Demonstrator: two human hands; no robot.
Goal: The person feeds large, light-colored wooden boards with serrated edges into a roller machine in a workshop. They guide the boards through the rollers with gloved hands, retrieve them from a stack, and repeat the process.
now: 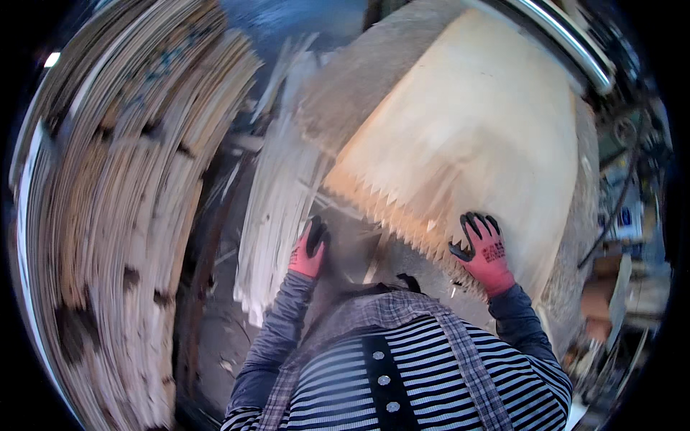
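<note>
A broad, pale sheet of wood veneer point(503, 108) lies ahead of me, its near edge torn into a row of jagged teeth. My right hand point(485, 251), in a pink glove with black fingertips, rests at the near right part of that sheet with its fingers spread. My left hand point(309, 248), gloved the same way, is off to the left of the sheet with thumb and fingers apart and nothing in it. Close by the left hand is a bundle of whitish wood strips point(277, 208).
A tall stack of veneer sheets point(122, 244) fills the left side. Beneath the pale sheet is a rough brown surface point(352, 79). A shiny metal roller point(564, 39) crosses the far right. Cables and assorted items point(618, 215) crowd the right side. Scraps lie on the floor.
</note>
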